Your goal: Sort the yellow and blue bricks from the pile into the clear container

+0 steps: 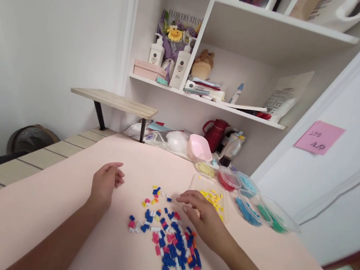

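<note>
A loose pile of small plastic building bricks (179,244), mostly blue with pink, white and a few orange and yellow ones, lies on the pink table cover. My right hand (202,216) hovers over the pile's far right side, its fingers spread and nothing visible in them. Just beyond its fingertips is a single blue brick (169,200). Behind that hand, and partly hidden by it, is a clear shallow tray (198,182) with yellow bricks (213,198). My left hand (105,182) is left of the scattered bricks, fingers loosely curled but apart, holding nothing I can see.
Clear tubs of red bricks (228,179), blue bricks (247,211) and green bricks (276,221) line the right side. Farther back stand a pink bowl (199,148) and a red jug (216,133). A small wooden riser (115,100) stands at the back left.
</note>
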A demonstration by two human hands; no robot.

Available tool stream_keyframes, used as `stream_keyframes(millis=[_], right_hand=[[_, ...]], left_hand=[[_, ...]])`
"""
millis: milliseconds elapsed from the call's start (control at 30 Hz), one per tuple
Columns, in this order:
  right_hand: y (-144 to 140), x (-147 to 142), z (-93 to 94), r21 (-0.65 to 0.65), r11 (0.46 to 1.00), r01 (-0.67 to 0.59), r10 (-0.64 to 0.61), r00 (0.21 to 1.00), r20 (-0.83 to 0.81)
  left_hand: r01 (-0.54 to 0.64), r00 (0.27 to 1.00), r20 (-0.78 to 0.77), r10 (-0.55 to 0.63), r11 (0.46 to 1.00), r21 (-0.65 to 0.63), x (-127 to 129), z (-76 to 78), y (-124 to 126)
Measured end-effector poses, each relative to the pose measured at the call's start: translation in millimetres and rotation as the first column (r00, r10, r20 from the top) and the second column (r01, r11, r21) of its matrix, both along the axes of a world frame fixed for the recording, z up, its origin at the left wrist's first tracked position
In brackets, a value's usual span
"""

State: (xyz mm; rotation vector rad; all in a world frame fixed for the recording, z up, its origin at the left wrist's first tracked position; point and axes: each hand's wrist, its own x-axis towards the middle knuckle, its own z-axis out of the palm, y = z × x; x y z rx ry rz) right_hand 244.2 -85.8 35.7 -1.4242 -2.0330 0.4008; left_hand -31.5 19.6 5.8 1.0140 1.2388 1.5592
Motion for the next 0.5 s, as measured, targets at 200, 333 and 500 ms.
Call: stream_keyframes(millis=[200,333,500], right_hand=[[13.4,-22.4,6.3,0.071,0.992,0.102,-0.107,0.991,0.078],[22.5,-49.8,1.8,0.11,0.992,0.068,-0.099,0.948,0.303],[33.9,-71.2,-8.1,0.066,0.995,0.069,-0.091,0.891,0.444]], left_hand=[[0.016,0.996,-0.083,-0.014,1.0,0.014,8.7,-0.1,-7.7],[0.026,0.989,-0.144,-0.023,0.999,0.018,10.1,0.1,-9.9],[0.028,0.983,-0.18,-0.025,1.0,0.013,9.3,-0.8,-8.1]])
